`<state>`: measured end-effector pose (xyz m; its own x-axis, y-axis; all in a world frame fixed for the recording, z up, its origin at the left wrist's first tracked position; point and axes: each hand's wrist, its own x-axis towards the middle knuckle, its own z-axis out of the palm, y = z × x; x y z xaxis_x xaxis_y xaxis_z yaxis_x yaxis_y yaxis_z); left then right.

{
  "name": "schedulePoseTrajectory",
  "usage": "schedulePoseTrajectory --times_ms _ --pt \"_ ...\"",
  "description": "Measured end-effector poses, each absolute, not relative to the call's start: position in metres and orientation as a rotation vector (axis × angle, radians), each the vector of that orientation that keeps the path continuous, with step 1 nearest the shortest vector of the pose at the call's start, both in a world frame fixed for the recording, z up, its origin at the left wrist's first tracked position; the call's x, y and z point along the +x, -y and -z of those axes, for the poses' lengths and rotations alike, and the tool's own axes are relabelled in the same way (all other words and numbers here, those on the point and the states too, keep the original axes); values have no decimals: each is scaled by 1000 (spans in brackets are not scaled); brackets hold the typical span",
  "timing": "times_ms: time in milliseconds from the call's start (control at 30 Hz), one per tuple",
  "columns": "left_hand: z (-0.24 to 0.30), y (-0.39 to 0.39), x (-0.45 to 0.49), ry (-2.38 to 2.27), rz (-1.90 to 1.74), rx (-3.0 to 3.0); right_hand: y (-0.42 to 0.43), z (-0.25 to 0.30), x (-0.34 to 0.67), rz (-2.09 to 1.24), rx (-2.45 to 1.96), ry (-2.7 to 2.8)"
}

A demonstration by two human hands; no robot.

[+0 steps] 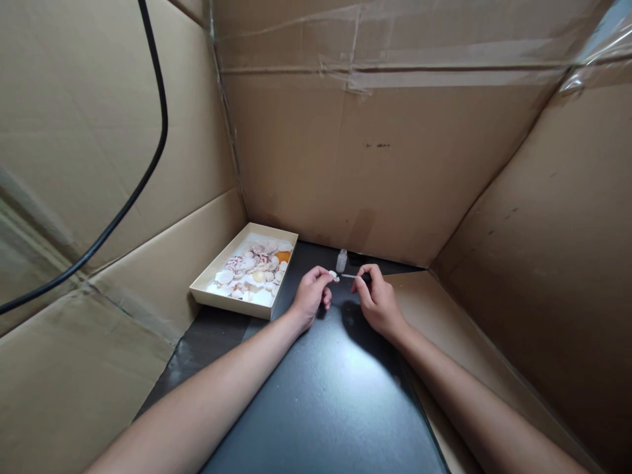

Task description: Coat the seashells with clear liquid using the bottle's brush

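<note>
Between the thumb and fingers of my left hand (312, 293) is a small whitish shell (334, 276), pinched at its edge. My right hand (377, 296) is closed around the black cap (366, 278) of a small applicator brush. The pale stem (349, 276) points left, its tip at or very close to the shell; whether they touch I cannot tell. Just behind both hands a small clear bottle (342, 261) stands upright, apparently without its cap. To the left, a shallow cream box (232, 303) holds many shells (259, 263), white, striped brown and one orange.
Dark tabletop (316, 408) lies beneath my forearms, with a flat cardboard sheet (434, 322) along its right. Cardboard walls (316, 164) enclose the back and both sides. A black cable (160, 125) hangs in a curve at the left.
</note>
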<state>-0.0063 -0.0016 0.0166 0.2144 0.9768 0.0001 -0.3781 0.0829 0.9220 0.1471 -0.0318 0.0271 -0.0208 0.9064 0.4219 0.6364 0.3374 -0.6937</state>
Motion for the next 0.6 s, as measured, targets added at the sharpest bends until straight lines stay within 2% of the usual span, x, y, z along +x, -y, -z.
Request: schedulePoseTrajectory --times_ms 600 --pt "-17 2 -7 -789 -1208 963 33 -25 149 -329 -1442 1768"
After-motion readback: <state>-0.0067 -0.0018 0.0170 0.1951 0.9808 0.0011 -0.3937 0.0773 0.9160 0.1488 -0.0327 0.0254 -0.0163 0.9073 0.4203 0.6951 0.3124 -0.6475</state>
